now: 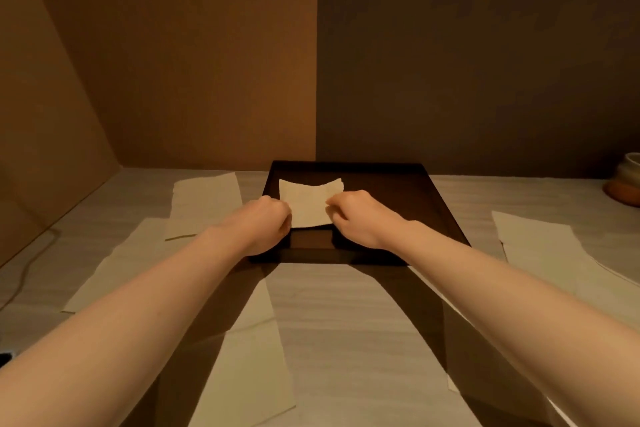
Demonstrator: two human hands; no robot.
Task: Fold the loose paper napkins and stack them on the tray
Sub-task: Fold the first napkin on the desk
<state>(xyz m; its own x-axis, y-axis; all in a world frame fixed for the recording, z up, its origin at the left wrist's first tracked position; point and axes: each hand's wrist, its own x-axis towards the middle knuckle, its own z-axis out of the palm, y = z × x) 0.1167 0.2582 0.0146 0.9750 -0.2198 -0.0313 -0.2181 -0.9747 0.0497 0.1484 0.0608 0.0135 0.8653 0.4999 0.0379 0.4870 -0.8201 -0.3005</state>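
Note:
A dark square tray [408, 198] lies on the table ahead of me. Over its left half hangs a folded white napkin [309, 199], its far edge sagging in the middle. My left hand [266, 224] pinches the napkin's near left corner and my right hand [356, 218] pinches its near right corner. Loose unfolded napkins lie flat on the table: one at the far left [204, 204], one under my left forearm [117, 270], one in front of me [252, 364], and one or more at the right [543, 246].
Brown walls meet in a corner just behind the tray. A rounded ceramic pot [625, 184] stands at the far right edge. A thin cable [24, 274] trails over the table's left side. A small dark object [6, 357] shows at the left border.

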